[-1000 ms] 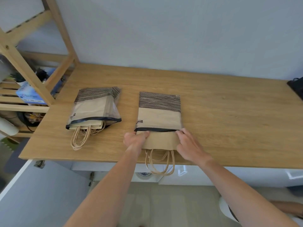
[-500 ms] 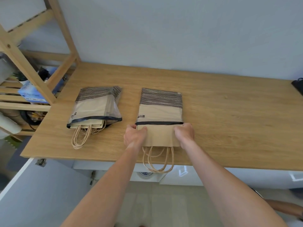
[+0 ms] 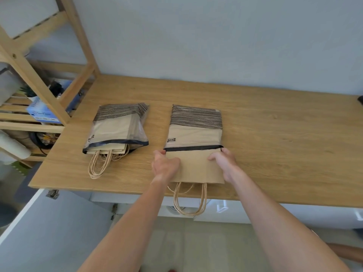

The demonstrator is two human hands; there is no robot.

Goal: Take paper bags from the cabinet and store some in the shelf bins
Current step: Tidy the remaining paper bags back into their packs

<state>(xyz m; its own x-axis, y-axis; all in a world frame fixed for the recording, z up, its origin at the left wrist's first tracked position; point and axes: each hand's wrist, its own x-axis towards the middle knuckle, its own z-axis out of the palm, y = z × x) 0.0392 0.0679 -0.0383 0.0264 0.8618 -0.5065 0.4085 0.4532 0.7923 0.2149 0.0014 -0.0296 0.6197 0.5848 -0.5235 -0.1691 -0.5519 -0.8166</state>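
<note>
On the light oak-veneer bench, near its front edge: one flat stack of brown kraft paper bags, half sheathed in a clear plastic sleeve with black stripes, long axis running away from the person, twisted-paper handles hanging past the edge. Left hand and right hand clasp the stack's two long sides just below the sleeve mouth, fingers curled closed on the paper, both equally near. A second sleeved bundle of like bags lies apart to the left, beside the pine shelf frame.
</note>
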